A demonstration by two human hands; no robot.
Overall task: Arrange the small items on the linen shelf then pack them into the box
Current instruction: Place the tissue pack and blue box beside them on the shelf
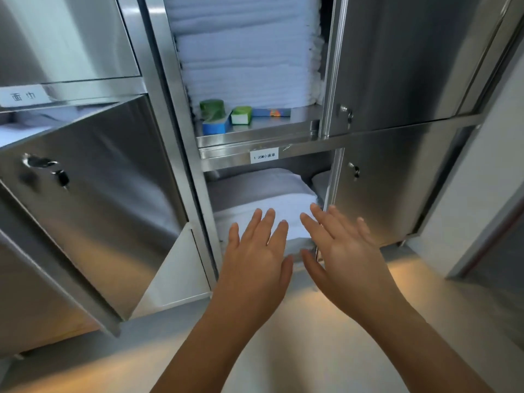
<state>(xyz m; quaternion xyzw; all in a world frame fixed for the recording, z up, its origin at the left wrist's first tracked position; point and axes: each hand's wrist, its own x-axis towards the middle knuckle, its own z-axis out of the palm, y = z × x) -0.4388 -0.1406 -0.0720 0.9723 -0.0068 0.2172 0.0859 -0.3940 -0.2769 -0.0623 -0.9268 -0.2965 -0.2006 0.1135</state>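
Small items sit at the front of the upper steel shelf (255,136), before a tall stack of white linen (246,52): a green round tin (211,106), a blue box (217,125) in front of it, a green-and-white box (241,114), and a flat blue packet (271,112) to the right. My left hand (256,251) and my right hand (337,245) are held out flat, fingers spread, palms down, in front of the lower compartment, well below the items. Both hold nothing. No packing box is in view.
The lower compartment holds folded grey and white linen (263,194). A steel door (85,188) with keys in its lock swings open at the left; another door (397,58) stands open at the right. A small label (264,156) marks the shelf edge. Pale floor (312,336) lies below.
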